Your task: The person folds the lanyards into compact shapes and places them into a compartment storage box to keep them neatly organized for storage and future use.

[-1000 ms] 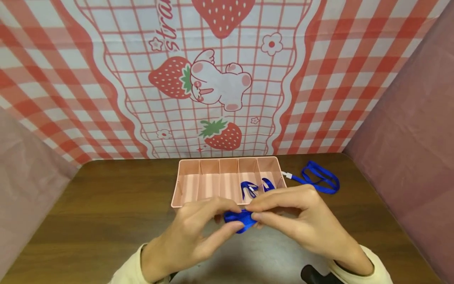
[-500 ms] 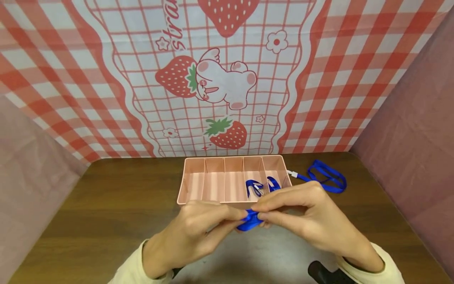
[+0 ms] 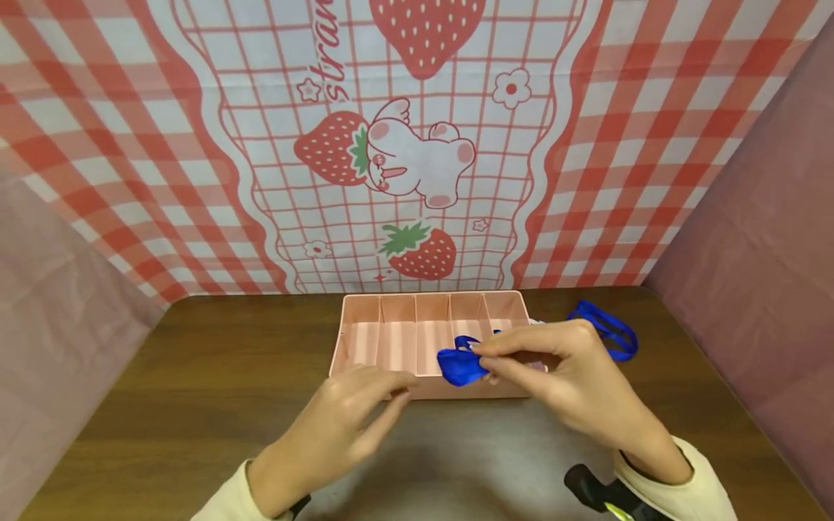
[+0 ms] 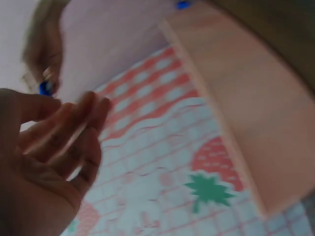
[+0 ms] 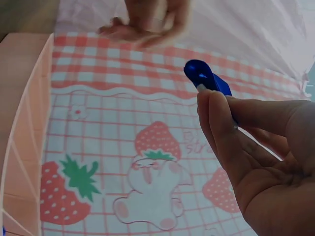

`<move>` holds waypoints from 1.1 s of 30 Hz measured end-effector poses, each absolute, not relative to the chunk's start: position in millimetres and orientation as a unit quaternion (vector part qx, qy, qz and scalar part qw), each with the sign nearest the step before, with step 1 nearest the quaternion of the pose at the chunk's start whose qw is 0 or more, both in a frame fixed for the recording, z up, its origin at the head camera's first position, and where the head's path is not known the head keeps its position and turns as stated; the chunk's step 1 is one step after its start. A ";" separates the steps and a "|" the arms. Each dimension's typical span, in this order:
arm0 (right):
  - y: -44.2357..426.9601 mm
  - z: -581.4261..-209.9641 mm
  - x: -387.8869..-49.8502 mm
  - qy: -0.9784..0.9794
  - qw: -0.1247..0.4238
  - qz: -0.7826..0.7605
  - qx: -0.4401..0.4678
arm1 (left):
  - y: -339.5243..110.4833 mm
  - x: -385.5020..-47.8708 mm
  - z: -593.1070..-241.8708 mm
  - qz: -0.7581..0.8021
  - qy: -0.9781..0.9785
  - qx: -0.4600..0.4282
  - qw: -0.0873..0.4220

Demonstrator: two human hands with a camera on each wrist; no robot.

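My right hand (image 3: 573,383) pinches a folded blue lanyard (image 3: 458,367) between thumb and fingers, over the front edge of a pink divided box (image 3: 430,388). In the right wrist view the folded band (image 5: 199,72) sticks up past the fingertips, with a small white piece beside them. To the left, my left hand (image 3: 345,416) holds nothing; its fingers are loosely bent near the box's front wall. The left wrist view is blurred but shows this hand (image 4: 54,157) apart from the lanyard. Another blue lanyard (image 3: 465,341) lies in a right-hand compartment, partly hidden by the held one.
A loose blue lanyard (image 3: 612,333) lies on the brown table (image 3: 195,383), right of the box. A strawberry-patterned cloth (image 3: 417,145) hangs behind. Pinkish cloth walls (image 3: 749,239) stand at both sides. A black object (image 3: 586,486) is near the right sleeve.
My left hand has let go of the folded lanyard and moved left. The right hand has carried it slightly up and forward, over the box's front edge.
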State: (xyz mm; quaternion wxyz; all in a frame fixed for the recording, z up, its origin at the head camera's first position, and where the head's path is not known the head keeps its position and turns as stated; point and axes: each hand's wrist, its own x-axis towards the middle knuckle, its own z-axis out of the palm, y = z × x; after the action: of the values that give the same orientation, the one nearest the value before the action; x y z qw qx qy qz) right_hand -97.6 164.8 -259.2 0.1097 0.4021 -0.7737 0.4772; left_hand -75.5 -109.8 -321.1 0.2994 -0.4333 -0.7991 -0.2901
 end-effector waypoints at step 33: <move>38.7 -360.7 -217.4 -0.886 0.159 0.142 0.411 | -120.4 -79.8 -398.0 -0.034 -0.913 -0.327 0.241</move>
State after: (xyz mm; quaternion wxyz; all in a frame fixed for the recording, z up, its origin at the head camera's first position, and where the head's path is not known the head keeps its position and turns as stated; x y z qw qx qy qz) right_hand -217.4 38.7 -360.7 0.1593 0.4114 -0.8861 0.1421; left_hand -79.8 -120.4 -398.0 0.2406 -0.3270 -0.9132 -0.0344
